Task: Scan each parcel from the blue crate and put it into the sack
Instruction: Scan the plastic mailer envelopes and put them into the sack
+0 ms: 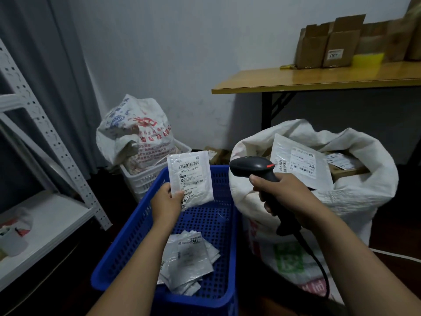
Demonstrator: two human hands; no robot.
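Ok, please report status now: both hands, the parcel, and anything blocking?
Left hand holds parcel above blue crate, label up. Right hand grips scanner, aimed toward it. More parcels in crate. Sack open, nothing blocking.

My two arms come up from the bottom edge, both bare from as far back as the view reaches down to the wrists: no sleeve, cuff or glove anywhere on them. My left hand [167, 202] carries no ring or band that I can make out, and the wrist behind it is plain. My right hand [288, 197] looks just as unadorned, with short nails, though the dim light makes small details hard to confirm.
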